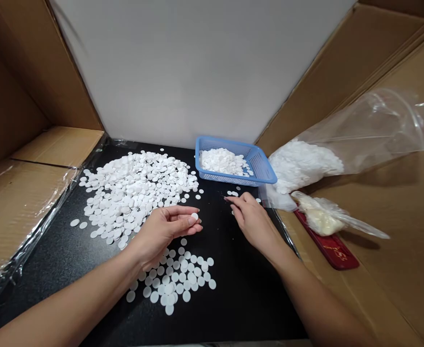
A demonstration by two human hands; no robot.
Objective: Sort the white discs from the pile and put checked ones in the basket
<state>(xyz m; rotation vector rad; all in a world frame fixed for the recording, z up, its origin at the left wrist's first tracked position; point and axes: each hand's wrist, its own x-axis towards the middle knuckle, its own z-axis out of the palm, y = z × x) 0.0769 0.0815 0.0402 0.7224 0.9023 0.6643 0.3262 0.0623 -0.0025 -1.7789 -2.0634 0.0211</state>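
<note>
Hands apart, I pinch 1 small round white disc [195,216] in my left hand [166,225] at the frame's centre. My right hand [251,219], right of centre, is near the black surface [237,284]; I cannot tell whether it grips anything. A rectangular blue plastic basket [230,179] of white discs [219,161] stands upper right of centre.

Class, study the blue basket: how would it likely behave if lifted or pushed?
The blue basket is probably fairly stiff, as its rim and walls hold a clean shape. Being low and broad, it seems unlikely to tip when pushed. Its white discs lie loose, heaped toward its left end, so they might slide if it tilts.
</note>
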